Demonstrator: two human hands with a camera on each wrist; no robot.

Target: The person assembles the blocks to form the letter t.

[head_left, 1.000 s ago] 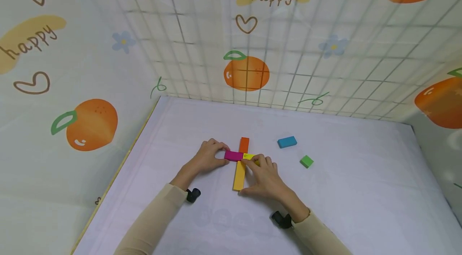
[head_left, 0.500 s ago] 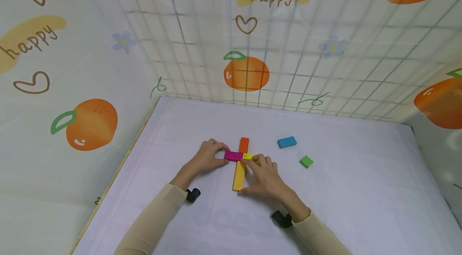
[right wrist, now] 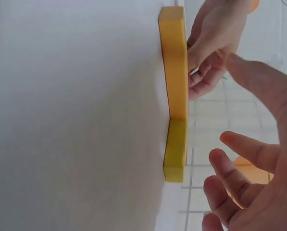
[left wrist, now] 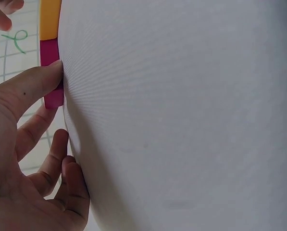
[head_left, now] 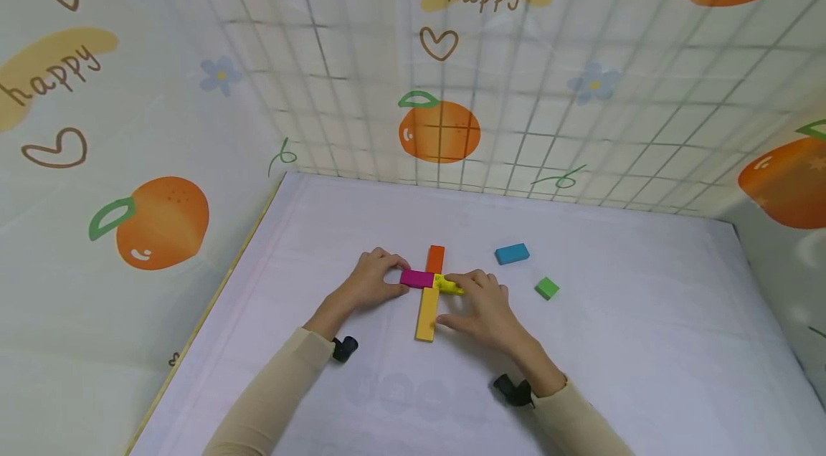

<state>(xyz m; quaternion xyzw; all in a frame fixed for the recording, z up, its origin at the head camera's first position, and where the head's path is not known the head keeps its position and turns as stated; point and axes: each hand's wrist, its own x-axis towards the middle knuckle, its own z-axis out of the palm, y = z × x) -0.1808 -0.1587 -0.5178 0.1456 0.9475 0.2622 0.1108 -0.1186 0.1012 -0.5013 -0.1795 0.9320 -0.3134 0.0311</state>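
Note:
Several coloured blocks form a cross on the white surface. My left hand (head_left: 369, 279) pinches the magenta block (head_left: 416, 279), the cross's left arm, between thumb and index finger. A bright yellow block (head_left: 449, 286) makes the right arm, a red-orange block (head_left: 436, 257) the far arm, and a long amber block (head_left: 427, 315) the near arm. Over the yellow block's right end hovers my right hand (head_left: 485, 309). In the right wrist view its fingers (right wrist: 238, 180) are spread and apart from the yellow block (right wrist: 175, 149), holding nothing.
Beyond the right hand lie a blue block (head_left: 513, 254) and a small green block (head_left: 547, 289). A printed curtain (head_left: 348, 112) stands behind the white surface (head_left: 645, 312) and along its left and right sides.
My right hand has let go of the blocks and drawn slightly to the right, its thumb leaving the amber block's near end. The left hand and the blocks stay in place.

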